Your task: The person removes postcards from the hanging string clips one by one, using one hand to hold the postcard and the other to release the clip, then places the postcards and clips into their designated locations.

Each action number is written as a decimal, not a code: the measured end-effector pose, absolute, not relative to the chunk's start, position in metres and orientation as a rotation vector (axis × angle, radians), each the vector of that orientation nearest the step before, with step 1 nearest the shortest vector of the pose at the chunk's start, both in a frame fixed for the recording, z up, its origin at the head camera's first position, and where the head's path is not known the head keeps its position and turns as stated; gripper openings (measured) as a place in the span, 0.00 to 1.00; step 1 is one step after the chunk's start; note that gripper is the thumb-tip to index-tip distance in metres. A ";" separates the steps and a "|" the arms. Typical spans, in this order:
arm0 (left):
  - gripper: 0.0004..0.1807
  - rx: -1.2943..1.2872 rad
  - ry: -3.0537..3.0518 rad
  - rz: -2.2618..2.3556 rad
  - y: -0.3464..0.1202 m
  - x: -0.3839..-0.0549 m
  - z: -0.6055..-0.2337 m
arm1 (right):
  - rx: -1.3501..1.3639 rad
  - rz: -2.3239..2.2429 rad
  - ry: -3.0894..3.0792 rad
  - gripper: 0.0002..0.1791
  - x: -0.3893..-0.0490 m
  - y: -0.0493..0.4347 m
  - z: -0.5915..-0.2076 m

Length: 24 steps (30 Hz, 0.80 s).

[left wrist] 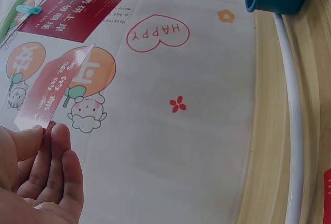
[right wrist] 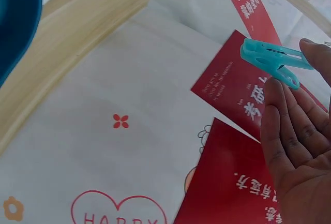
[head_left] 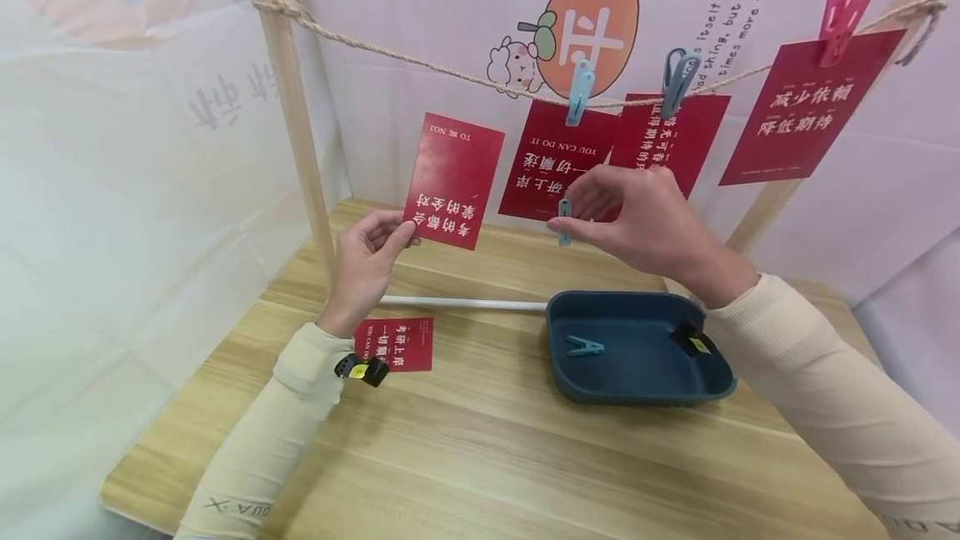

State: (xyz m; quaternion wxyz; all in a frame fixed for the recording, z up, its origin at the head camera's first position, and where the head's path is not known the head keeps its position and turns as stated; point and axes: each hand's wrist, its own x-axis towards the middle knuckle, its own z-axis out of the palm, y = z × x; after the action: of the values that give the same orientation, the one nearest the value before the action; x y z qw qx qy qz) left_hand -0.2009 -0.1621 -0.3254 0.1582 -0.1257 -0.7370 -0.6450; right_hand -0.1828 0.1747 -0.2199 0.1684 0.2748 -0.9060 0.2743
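My left hand (head_left: 369, 261) pinches a red card (head_left: 455, 182) with white lettering by its lower left corner, below the rope's left stretch. Between the thumb and fingers of my right hand (head_left: 645, 219) is a light blue clothespin (right wrist: 274, 58), held in front of the hanging cards. A twine rope (head_left: 420, 67) runs between two wooden posts. On it hang a red card (head_left: 551, 158) under a light blue clothespin (head_left: 580, 92), another card (head_left: 693, 136) under a grey-blue clothespin (head_left: 678, 82), and a third card (head_left: 806, 119) under a pink clothespin (head_left: 843, 23).
A dark blue tray (head_left: 637, 390) on the wooden table (head_left: 480, 457) holds a blue clothespin (head_left: 585, 346). One red card (head_left: 405, 346) lies flat beside my left forearm. Behind the tray runs a white rod (head_left: 465, 303). The left wooden post (head_left: 294, 115) stands near my left hand.
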 end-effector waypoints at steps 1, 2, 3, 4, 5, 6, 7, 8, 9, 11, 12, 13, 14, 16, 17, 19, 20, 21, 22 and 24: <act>0.14 -0.358 -2.108 -1.844 -0.162 -0.201 -0.326 | 0.777 0.786 -2.584 0.21 -0.182 0.175 -0.222; 0.14 -0.356 -2.109 -1.845 -0.163 -0.201 -0.326 | 0.776 0.792 -2.589 0.21 -0.182 0.176 -0.223; 0.14 -0.356 -2.112 -1.843 -0.163 -0.201 -0.326 | 0.773 0.798 -2.594 0.21 -0.182 0.176 -0.225; 0.14 -0.356 -2.116 -1.842 -0.163 -0.201 -0.326 | 0.770 0.801 -2.600 0.21 -0.181 0.177 -0.226; 0.14 -0.355 -2.120 -1.841 -0.163 -0.201 -0.327 | 0.771 0.805 -2.604 0.20 -0.181 0.177 -0.228; 0.15 -0.350 -2.123 -1.841 -0.163 -0.201 -0.327 | 0.774 0.804 -2.610 0.20 -0.182 0.178 -0.230; 0.15 -0.348 -2.126 -1.841 -0.163 -0.200 -0.327 | 0.777 0.805 -2.616 0.20 -0.182 0.178 -0.232; 0.15 -0.346 -2.129 -1.840 -0.163 -0.201 -0.327 | 0.785 0.802 -2.619 0.20 -0.182 0.179 -0.234; 0.15 -0.343 -2.132 -1.839 -0.163 -0.200 -0.327 | 0.792 0.800 -2.622 0.19 -0.182 0.180 -0.235; 0.14 -0.339 -2.133 -1.841 -0.163 -0.201 -0.328 | 0.802 0.794 -2.629 0.19 -0.183 0.182 -0.239; 0.14 -0.338 -2.133 -1.839 -0.163 -0.201 -0.328 | 0.806 0.794 -2.632 0.19 -0.183 0.183 -0.241; 0.15 -0.340 -2.132 -1.840 -0.164 -0.201 -0.328 | 0.809 0.795 -2.633 0.18 -0.183 0.183 -0.242; 0.15 -0.341 -2.133 -1.838 -0.164 -0.201 -0.329 | 0.817 0.794 -2.633 0.18 -0.183 0.184 -0.244; 0.15 -0.345 -2.131 -1.837 -0.164 -0.202 -0.329 | 0.815 0.799 -2.641 0.18 -0.184 0.185 -0.247; 0.15 -0.347 -2.128 -1.840 -0.164 -0.202 -0.330 | 0.816 0.803 -2.645 0.18 -0.184 0.186 -0.249; 0.15 -0.350 -2.121 -1.848 -0.164 -0.203 -0.330 | 0.828 0.817 -2.649 0.18 -0.185 0.187 -0.251; 0.15 -0.349 -2.120 -1.852 -0.164 -0.203 -0.331 | 0.836 0.818 -2.653 0.18 -0.185 0.187 -0.253; 0.15 -0.346 -2.117 -1.856 -0.164 -0.203 -0.331 | 0.839 0.819 -2.659 0.19 -0.185 0.188 -0.254; 0.15 -0.343 -2.117 -1.857 -0.164 -0.203 -0.331 | 0.843 0.820 -2.664 0.19 -0.185 0.188 -0.256; 0.15 -0.333 -2.124 -1.851 -0.164 -0.203 -0.333 | 0.855 0.830 -2.670 0.20 -0.185 0.190 -0.259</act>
State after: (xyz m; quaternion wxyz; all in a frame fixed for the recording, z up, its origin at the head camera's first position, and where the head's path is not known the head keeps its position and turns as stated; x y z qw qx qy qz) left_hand -0.2035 -0.1644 -0.3326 0.1517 -0.1159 -0.7402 -0.6447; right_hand -0.1851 0.1897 -0.2587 0.1085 0.2907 -0.9078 0.2823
